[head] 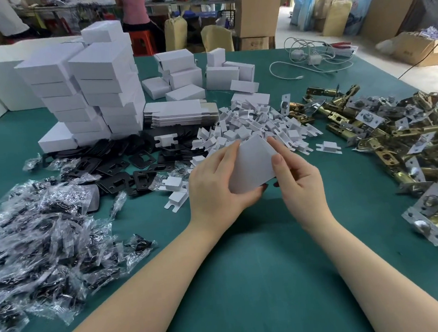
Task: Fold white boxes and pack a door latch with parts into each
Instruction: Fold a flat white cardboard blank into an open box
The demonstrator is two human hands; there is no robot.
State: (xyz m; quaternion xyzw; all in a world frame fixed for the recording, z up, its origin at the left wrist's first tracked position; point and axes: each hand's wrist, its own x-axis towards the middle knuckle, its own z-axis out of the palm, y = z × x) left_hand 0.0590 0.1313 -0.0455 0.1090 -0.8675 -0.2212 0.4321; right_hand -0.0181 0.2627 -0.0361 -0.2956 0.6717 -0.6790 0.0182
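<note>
Both hands, left hand and right hand, grip a white box.

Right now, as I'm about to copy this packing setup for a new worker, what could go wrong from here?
1. Both hands, left hand and right hand, grip the white box in mid-air; pressing hard could crease it.
2. The tall stack of folded boxes leans unevenly and may topple onto the black plates.
3. The door latches lie tangled, so pulling one could drag others off the table.
</note>
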